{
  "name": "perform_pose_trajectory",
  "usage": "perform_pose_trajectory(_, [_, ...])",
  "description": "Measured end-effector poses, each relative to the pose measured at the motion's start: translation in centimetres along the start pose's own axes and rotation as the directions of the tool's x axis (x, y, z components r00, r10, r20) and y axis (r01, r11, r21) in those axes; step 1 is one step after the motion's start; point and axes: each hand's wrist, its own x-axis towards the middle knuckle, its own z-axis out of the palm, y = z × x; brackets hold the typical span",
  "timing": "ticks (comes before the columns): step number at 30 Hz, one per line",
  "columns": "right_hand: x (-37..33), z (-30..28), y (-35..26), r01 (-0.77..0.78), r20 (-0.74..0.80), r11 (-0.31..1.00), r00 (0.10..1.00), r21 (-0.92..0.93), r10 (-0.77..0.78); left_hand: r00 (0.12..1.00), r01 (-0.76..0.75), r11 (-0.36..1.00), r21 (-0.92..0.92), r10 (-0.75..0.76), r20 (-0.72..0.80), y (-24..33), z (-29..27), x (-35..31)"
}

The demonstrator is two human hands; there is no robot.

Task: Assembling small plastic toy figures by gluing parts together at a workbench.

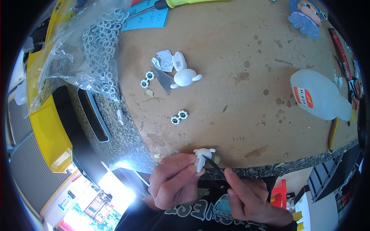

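Near the table's front edge, my left hand (174,179) pinches a small white plastic animal figure (201,158) between thumb and fingers. My right hand (246,195) grips a slim black pointed tool (216,168), and its tip touches the figure's side. Whether the tool is tweezers or a blade I cannot tell. Beyond my hands lies a pair of white flower-shaped rings (179,117) with dark centres. Farther off, another white figure (185,77) with long ears lies beside a grey flat blade-like piece (163,79) and a second pair of flower rings (147,79).
A clear plastic bag (101,54) full of pale rings lies at the far left. At right stand a translucent white bottle (318,94), scissors (354,90) and a red-handled knife (340,52). A doll-like figure (306,17) and blue paper (148,17) lie at the back.
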Motion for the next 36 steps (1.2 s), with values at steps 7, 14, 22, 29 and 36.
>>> perform_pose_trajectory(7, [0.0,0.1,-0.1,0.000,0.007,0.999,1.000,-0.051,0.001,0.999,0.035,0.999,0.000,-0.035,-0.023,0.3,0.3,0.0])
perform_pose_trajectory(14, [0.7,-1.4,-0.8,-0.232,0.087,0.933,0.972,0.274,0.216,0.999,-0.003,1.000,0.008,0.003,0.032,0.0,0.1,-0.1])
perform_pose_trajectory(22, [0.4,-1.6,-0.8,-0.219,0.025,0.930,0.975,0.296,0.221,1.000,0.013,1.000,0.001,-0.013,0.023,0.1,0.2,-0.1])
perform_pose_trajectory(29, [0.4,-0.6,-0.2,-0.094,0.000,0.974,0.995,0.207,0.096,1.000,0.013,1.000,-0.003,-0.013,-0.014,0.0,0.1,-0.1])
perform_pose_trajectory(36, [0.5,-1.1,-0.8,-0.194,0.038,0.954,0.981,0.229,0.191,1.000,-0.012,1.000,0.004,0.012,0.008,-0.1,0.2,0.0])
